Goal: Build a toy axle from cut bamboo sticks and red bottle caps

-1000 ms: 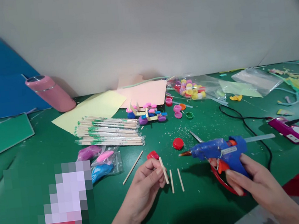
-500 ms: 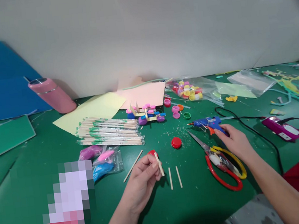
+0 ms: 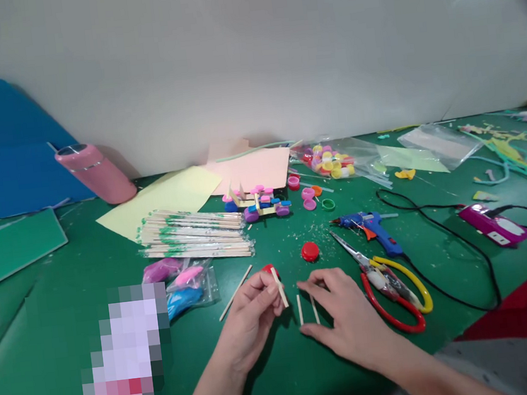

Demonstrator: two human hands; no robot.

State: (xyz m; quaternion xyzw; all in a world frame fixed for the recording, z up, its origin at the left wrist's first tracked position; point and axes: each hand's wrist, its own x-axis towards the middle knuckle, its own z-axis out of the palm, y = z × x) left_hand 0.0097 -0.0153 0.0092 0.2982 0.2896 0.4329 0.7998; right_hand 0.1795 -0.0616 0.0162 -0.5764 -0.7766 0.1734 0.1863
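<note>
My left hand (image 3: 251, 318) pinches a short wooden stick (image 3: 280, 287) upright, just in front of a red bottle cap (image 3: 270, 269) on the green table (image 3: 43, 311). My right hand (image 3: 346, 320) rests over two short wooden sticks (image 3: 307, 309) lying side by side, fingers spread and touching them. The blue glue gun (image 3: 368, 223) lies on the table beyond my right hand, untouched. Red and yellow scissors (image 3: 388, 285) lie just right of that hand.
A second red cap (image 3: 310, 251), a bundle of wrapped chopsticks (image 3: 194, 234), a small cap-and-stick model (image 3: 259, 203), a bag of coloured caps (image 3: 332, 158), clay packets (image 3: 182, 283), a pink bottle (image 3: 96, 172), paper sheets (image 3: 168, 192) and a purple device (image 3: 494, 225) with black cable.
My right hand set the glue gun down at the back right, let go, and came back left onto the two sticks. My left hand kept its stick almost still.
</note>
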